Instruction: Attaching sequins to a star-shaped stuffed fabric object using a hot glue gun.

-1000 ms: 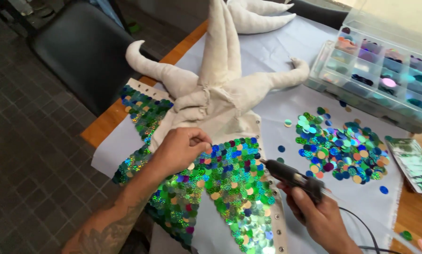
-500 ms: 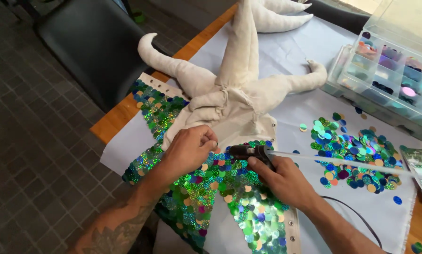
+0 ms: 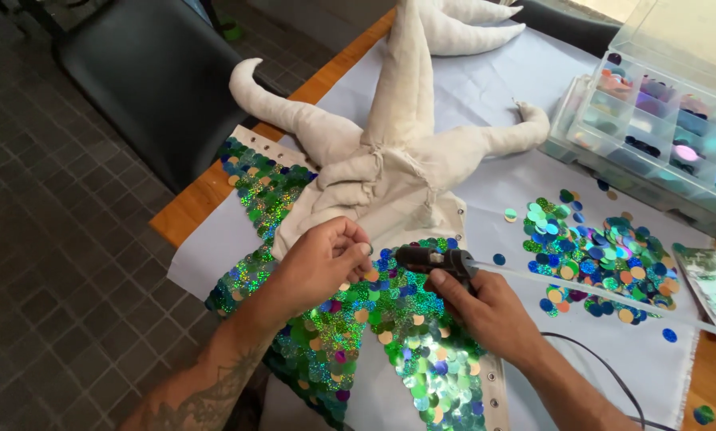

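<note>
Two hands meet over our sequined fabric [image 3: 334, 335]: left hand [image 3: 318, 263] pinching its cloth edge, right hand [image 3: 485, 307] gripping the glue gun [image 3: 434, 259] just beside it.

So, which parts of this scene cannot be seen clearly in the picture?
- Head view: the glue gun nozzle tip is hidden behind the left hand.
- What the left fingertips pinch is too small to tell.
- The right hand covers the gun's grip.
- The cream fabric figure is cut off by the top edge.
- The contents of the clear organiser box are blurred by its lid.
</note>
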